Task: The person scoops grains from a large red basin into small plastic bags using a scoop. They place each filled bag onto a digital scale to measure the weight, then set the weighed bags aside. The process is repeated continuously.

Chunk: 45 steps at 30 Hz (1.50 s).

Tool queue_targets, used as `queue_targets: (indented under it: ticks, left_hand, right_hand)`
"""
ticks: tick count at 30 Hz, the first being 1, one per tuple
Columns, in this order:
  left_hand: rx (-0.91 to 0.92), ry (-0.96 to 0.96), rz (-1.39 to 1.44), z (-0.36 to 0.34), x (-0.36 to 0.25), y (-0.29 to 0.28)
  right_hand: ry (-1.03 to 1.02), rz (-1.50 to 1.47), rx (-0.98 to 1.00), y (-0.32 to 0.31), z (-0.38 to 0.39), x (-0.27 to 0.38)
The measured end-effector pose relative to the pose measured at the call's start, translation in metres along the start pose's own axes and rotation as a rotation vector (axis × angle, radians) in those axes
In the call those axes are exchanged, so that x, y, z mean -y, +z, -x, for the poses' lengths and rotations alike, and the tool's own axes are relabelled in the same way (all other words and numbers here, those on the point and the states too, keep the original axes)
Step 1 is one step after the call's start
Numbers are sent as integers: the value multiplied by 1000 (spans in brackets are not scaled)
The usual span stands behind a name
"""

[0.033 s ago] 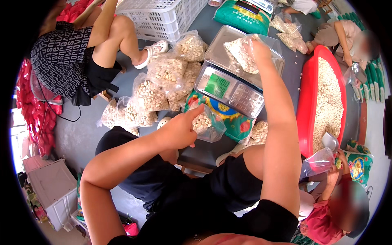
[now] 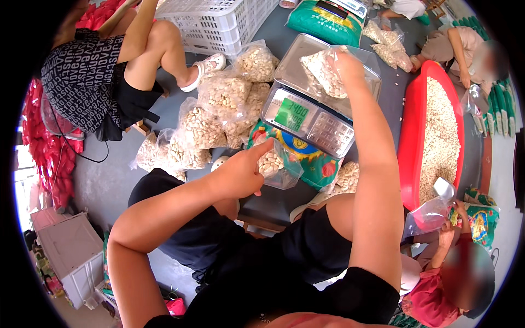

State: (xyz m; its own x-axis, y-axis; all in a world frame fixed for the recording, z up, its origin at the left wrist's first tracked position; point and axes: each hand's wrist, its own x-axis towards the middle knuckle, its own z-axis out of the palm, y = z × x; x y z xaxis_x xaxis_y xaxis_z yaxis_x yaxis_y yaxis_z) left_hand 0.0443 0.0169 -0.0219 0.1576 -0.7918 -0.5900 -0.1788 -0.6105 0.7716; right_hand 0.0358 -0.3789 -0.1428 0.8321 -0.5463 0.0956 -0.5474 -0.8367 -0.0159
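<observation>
My left hand (image 2: 240,172) grips a clear bag (image 2: 273,164) holding some pale kernels, just below the digital scale (image 2: 328,136), over a green printed sack (image 2: 320,172). My right hand (image 2: 345,70) has its fingers on the top of another clear bag of pale kernels (image 2: 317,74), which rests on the scale's steel pan (image 2: 290,65); the fingertips are partly hidden. The scale's green display is lit. Several filled bags (image 2: 219,101) are piled left of the scale.
A red tub (image 2: 410,142) of kernels stands at right, with co-workers (image 2: 426,284) holding scoops and a bag beside it. Another person (image 2: 87,82) sits at upper left by a white crate (image 2: 208,24). A green sack (image 2: 322,24) and second scale are at the back.
The lower-right co-worker's scoop and bag have shifted very slightly. My hands show no visible movement.
</observation>
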Motion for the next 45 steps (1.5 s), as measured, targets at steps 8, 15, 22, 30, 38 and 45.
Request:
queue_targets:
  ticks: [8,15,22,30,38,45]
  left_hand:
    - [-6,-6,25,1,-3,-1]
    - [-43,61,19,-10,5,16]
    - [-54,34,-13,-11,-8,29]
    - [-11,-8,-11,-17,-19,40]
    - [-82,41,-55,-19,-9,42]
    - [0,-42,-46,-12,-24,33]
  right_hand:
    - [179,-233,-33,-40,-5,-3]
    - [236,-583,-56,-45,4,-30]
    - [444,-1204,88,-72,43,-24]
    - [141,-711,24,-44,50,-28]
    - [-52,-377,31,-52,44,-13]
    - [-61,-307,3,-55,34,0]
